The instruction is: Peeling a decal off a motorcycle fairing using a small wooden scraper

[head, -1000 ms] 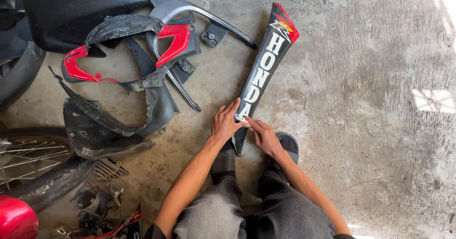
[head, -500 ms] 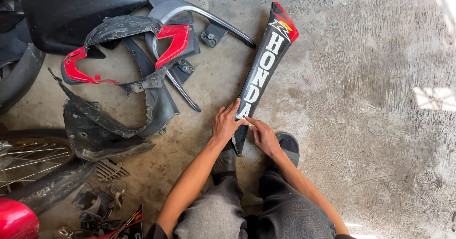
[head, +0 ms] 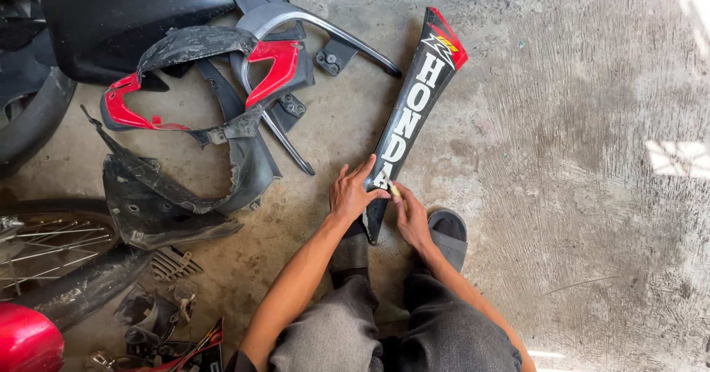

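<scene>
While flat on floor, fairing panel (head: 414,117) near end between hands.

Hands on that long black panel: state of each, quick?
Left hand: open, flat on the panel.
Right hand: fingertips pinched at the panel's edge; holding anything, cannot tell.

Long fairing panel (head: 414,113) on the concrete: glossy black, big white block letters down its length, a red tip with a small yellow-and-white emblem. Concrete floor (head: 577,165) mottled grey-tan, darker stains, a pale sunlit patch at right. Heap of bodywork (head: 222,98) upper left, mostly matte black and dusty grey, two bright red inserts showing. Red tank (head: 26,339) glowing bottom left, silver spokes on the wheel (head: 44,242). Trousers (head: 384,335) grey, sandals (head: 447,235) grey too
</scene>
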